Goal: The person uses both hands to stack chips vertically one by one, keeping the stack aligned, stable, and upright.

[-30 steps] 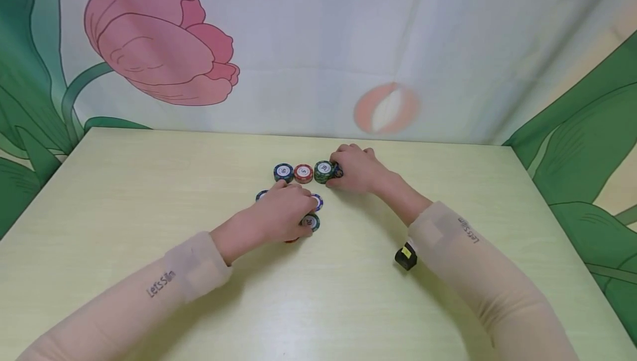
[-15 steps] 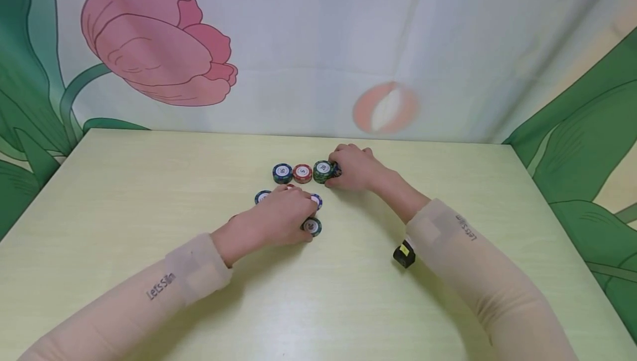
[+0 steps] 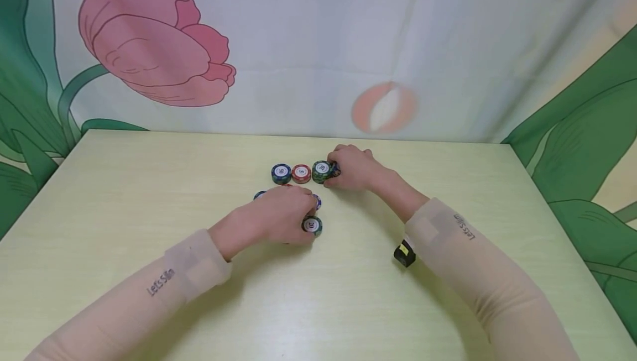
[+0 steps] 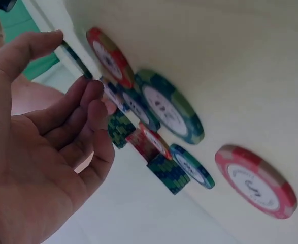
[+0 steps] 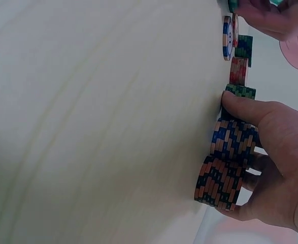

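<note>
My left hand (image 3: pixel 276 214) pinches a green poker chip (image 3: pixel 312 225) by its edge between thumb and fingertips; the left wrist view shows this chip edge-on, off the table. Under and beyond that hand lie loose chips, partly hidden in the head view. At the back my right hand (image 3: pixel 354 167) curls around the right end of a row of chip stacks. Its thumb touches the green stack (image 5: pixel 240 92), and its fingers reach behind the blue stack (image 5: pixel 233 138) and the black-and-orange stack (image 5: pixel 220 183). Leftward stand a red stack (image 3: pixel 301 173) and a blue-green stack (image 3: pixel 281 173).
Flat loose chips include a red chip (image 4: pixel 109 57), a large green chip (image 4: pixel 164 105) and a pinkish-red chip (image 4: pixel 256 181). A small black block with a yellow label (image 3: pixel 405 254) sits by the right sleeve. A printed curtain (image 3: pixel 298 46) hangs behind the pale table (image 3: pixel 124 195).
My left hand has shifted slightly nearer with the green chip, which shows more fully past the fingertips. A red chip edge below that hand is no longer visible. The right hand keeps its place.
</note>
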### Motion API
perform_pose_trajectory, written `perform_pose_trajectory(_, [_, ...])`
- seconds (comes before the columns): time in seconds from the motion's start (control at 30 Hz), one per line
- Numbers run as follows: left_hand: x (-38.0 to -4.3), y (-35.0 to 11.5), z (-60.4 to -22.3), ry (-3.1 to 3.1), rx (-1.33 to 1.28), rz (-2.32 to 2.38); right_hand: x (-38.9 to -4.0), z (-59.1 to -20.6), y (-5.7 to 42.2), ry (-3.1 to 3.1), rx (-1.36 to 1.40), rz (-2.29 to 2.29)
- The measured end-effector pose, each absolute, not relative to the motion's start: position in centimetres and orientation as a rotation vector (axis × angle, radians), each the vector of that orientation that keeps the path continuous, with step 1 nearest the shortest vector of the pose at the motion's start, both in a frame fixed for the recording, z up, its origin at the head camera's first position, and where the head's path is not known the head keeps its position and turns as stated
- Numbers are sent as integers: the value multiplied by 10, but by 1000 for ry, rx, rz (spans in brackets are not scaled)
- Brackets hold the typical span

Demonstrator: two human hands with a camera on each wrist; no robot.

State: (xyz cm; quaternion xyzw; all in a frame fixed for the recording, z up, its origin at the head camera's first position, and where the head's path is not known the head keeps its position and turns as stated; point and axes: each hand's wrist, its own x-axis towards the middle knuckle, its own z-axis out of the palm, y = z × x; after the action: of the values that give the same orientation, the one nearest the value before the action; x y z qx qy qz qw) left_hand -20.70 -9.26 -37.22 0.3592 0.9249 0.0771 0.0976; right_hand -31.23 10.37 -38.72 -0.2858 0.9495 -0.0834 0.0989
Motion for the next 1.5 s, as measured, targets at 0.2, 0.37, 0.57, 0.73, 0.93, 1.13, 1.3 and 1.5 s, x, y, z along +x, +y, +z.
perform_pose_trajectory(0.2, [-217,-94,-367,2809,1040,271,-310,-386,104,2819,-844,-245])
perform_pose_trajectory(0.37, [-226,-95,-364,2875,986,310,-309,-386,104,2821,-836,-253])
perform_pose_trajectory(0.57, [-238,-94,-364,2925,912,363,-309,-386,106,2827,-845,-267])
perform_pose_trajectory(0.73, [-250,-91,-364,2971,837,432,-310,-387,106,2832,-852,-295])
perform_pose_trajectory(0.93, [-261,-86,-366,2996,763,480,-309,-388,107,2831,-841,-339])
perform_pose_trajectory(1.13, [-267,-80,-368,3017,732,469,-310,-389,109,2840,-837,-339])
perform_pose_trajectory(1.3, [-270,-76,-372,3033,752,422,-310,-390,109,2834,-839,-352])
perform_pose_trajectory(1.5, [-271,-75,-375,3035,768,429,-310,-391,109,2832,-826,-351])
